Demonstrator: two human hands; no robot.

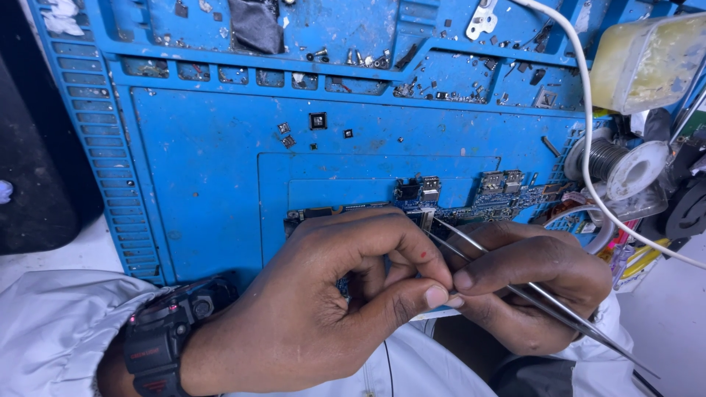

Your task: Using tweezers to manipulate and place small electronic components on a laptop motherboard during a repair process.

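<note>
We take the blue mat [206, 169] as our landmark. Past its far right corner stands a cloudy yellowish plastic tub [647, 62], boxy and cut off by the picture's edge; any label on it is too blurred for us to make out. Just below the tub, off the mat's right edge, sits a spool of solder wire [614, 163], and a white cable [588, 132] curves down across it. Loose chips [317, 120] lie scattered on the mat's upper middle, and small screws and parts fill its top trays, too tiny to tell apart.

On the mat's lower middle lies the circuit board [478, 198]; our hands cover most of it, so only its far edge with metal connectors shows. Our left hand [309, 309], wearing a black watch [158, 334], rests on the board with fingers curled and pressed together, thumb tip meeting the right hand's finger. Our right hand [529, 283] pinches the tweezers [500, 272] between thumb and forefinger; their tips reach the board just beyond the left fingertips, and we cannot tell whether they grip anything.
</note>
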